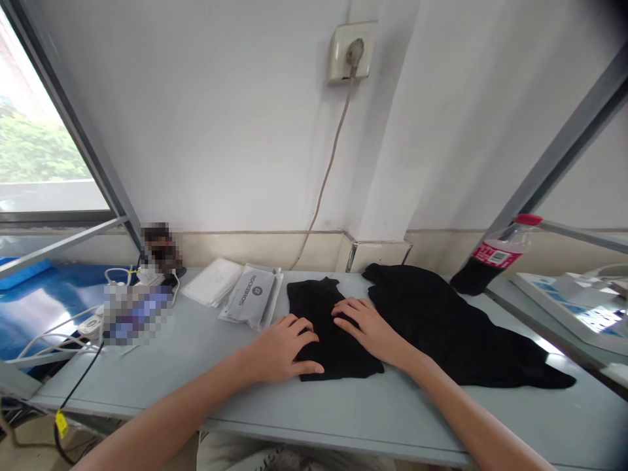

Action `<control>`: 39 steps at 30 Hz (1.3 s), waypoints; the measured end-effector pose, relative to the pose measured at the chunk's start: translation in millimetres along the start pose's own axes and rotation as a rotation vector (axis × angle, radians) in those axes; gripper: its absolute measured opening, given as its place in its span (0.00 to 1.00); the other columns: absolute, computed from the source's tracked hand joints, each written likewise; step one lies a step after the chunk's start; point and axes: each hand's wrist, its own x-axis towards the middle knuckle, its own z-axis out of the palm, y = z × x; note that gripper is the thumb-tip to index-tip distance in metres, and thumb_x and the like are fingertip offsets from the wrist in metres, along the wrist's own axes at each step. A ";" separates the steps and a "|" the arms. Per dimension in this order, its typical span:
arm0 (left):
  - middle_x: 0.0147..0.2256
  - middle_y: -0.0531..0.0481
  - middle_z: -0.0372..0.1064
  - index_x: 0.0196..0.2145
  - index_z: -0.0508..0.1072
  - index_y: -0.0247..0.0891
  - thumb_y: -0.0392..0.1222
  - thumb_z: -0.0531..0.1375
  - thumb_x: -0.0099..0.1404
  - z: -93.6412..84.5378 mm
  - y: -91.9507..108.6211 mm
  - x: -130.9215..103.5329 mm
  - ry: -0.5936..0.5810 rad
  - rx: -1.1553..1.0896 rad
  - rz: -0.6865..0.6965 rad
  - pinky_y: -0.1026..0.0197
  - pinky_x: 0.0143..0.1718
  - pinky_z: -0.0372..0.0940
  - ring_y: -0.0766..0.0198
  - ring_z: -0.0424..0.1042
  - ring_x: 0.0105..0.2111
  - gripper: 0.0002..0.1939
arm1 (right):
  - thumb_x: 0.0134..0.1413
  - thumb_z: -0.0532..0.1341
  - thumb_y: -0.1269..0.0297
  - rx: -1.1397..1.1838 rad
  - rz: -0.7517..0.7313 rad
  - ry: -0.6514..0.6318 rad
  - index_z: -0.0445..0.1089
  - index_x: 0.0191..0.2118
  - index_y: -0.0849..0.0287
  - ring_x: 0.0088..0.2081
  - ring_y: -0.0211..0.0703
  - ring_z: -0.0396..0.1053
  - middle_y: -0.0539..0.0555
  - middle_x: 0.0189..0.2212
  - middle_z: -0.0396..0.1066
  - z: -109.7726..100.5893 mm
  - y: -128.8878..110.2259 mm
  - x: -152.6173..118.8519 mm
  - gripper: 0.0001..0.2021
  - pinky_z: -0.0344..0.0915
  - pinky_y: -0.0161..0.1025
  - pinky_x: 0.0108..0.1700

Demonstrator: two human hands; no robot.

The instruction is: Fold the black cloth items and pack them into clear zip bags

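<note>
Pale grey tabletop (206, 373) against a plain white wall (220, 131), with a small, roughly rectangular black cloth (343, 360) lying on it between the grey printed packet in a clear sleeve (251, 297) and a larger, spread-out black cloth (451, 327). Left hand (277, 347) is on the small cloth's left side, thumb held wide of the curved fingers. Right hand (367, 327) lies over the upper right part, fingers loosely spread. Neither looks clamped, though I can't tell if any fingertip is nipping a bit of fabric. For keeping a soft piece like that flat, I'd go light: one hand anchors, the other strokes outward toward the edges. Watch the uneven top edge, black on black hides creases, so feel for them.
</note>
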 end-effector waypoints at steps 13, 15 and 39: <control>0.55 0.43 0.70 0.57 0.74 0.40 0.65 0.57 0.73 0.7 -0.5 0.0 -0.002 -0.003 0.001 0.49 0.58 0.64 0.50 0.69 0.52 0.29 | 0.74 0.50 0.46 -0.011 -0.009 0.016 0.73 0.51 0.48 0.55 0.54 0.67 0.56 0.53 0.73 1.6 1.3 -0.6 0.18 0.62 0.55 0.61; 0.56 0.43 0.70 0.57 0.74 0.40 0.65 0.57 0.73 1.2 -0.7 0.3 -0.004 -0.003 -0.002 0.48 0.58 0.64 0.50 0.69 0.52 0.29 | 0.74 0.51 0.46 -0.014 -0.012 0.016 0.73 0.51 0.48 0.55 0.54 0.68 0.56 0.53 0.73 1.8 2.1 -0.3 0.18 0.63 0.55 0.61; 0.54 0.43 0.71 0.56 0.74 0.39 0.65 0.57 0.73 3.8 -1.3 1.5 0.018 0.007 0.001 0.48 0.56 0.65 0.50 0.69 0.52 0.28 | 0.74 0.51 0.48 -0.036 -0.025 0.012 0.72 0.51 0.48 0.55 0.54 0.67 0.56 0.54 0.72 2.8 1.4 -1.4 0.16 0.63 0.56 0.61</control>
